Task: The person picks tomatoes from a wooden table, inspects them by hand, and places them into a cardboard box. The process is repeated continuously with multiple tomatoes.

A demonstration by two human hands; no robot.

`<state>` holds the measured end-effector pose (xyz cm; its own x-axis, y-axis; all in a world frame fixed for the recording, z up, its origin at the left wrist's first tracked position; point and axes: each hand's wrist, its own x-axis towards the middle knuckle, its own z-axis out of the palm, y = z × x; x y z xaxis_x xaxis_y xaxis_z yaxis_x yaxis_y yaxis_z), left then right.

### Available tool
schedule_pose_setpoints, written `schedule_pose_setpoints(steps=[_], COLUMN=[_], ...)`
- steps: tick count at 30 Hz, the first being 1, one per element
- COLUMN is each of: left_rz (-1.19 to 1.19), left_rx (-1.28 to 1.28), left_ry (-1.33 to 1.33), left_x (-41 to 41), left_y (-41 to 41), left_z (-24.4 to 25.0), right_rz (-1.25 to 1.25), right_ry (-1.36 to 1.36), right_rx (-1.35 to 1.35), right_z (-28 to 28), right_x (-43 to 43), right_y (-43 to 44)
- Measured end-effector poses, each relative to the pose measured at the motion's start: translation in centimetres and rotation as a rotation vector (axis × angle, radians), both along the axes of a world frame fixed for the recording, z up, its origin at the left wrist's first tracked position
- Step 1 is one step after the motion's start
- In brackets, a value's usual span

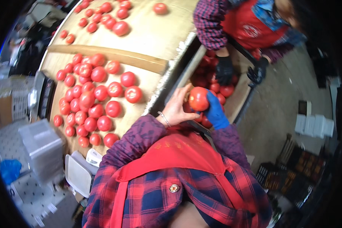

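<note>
A large red tomato (pixel 199 99) is in my right hand (pixel 217 112), which wears a blue glove and wraps the fruit from its right side. My bare left hand (pixel 175 107), with a bracelet at the wrist, is just left of this tomato. Its thumb and fingers are spread apart, and whether the fingertips touch the fruit is hard to make out. Below both hands lies a long trough (pixel 239 107) holding many tomatoes (pixel 227 90). My hands partly cover the near end of it.
Left of the trough, a wooden sorting table (pixel 142 114) carries loose tomatoes (pixel 98 74), split by a wooden divider (pixel 108 55). Across the trough, a co-worker's black-gloved hands (pixel 224 70) are at the tomatoes and the trough's edge. A plastic bin (pixel 42 142) and stacked crates (pixel 296 168) stand around.
</note>
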<state>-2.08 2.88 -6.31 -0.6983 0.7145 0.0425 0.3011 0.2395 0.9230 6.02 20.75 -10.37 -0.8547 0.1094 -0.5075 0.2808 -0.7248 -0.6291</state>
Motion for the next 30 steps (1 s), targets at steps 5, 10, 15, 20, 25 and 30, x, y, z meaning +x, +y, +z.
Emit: schedule_pose_setpoints(steps=[5, 10, 15, 20, 25, 30], left_rz=[-0.118, -0.026, -0.021, -0.131, -0.257, -0.110], left_rx=[0.065, 0.093, -0.110, -0.132, -0.062, -0.038], left_ry=[-0.261, -0.228, 0.144, 0.217, 0.286, 0.187], left_x=[0.2, 1.0, 1.4, 2.1, 2.6, 1.9], left_y=[0.5, -0.1, -0.4, -0.8, -1.3, -2.5], left_z=[2.5, 2.5, 2.7, 4.8, 5.9, 5.0], right_rz=[-0.159, -0.194, -0.258, 0.126, 0.315, -0.008], right_ry=[0.192, 0.161, 0.280, 0.310, 0.379, 0.324], right_rx=[0.493, 0.514, 1.218, 0.864, 0.092, -0.054], right_z=[-3.7, 2.8, 6.0, 4.6, 5.3, 1.8], right_x=[2.0, 2.3, 2.5, 0.9, 0.6, 2.4], right_y=[-1.0, -2.4, -7.0, -2.9, -2.1, -3.3])
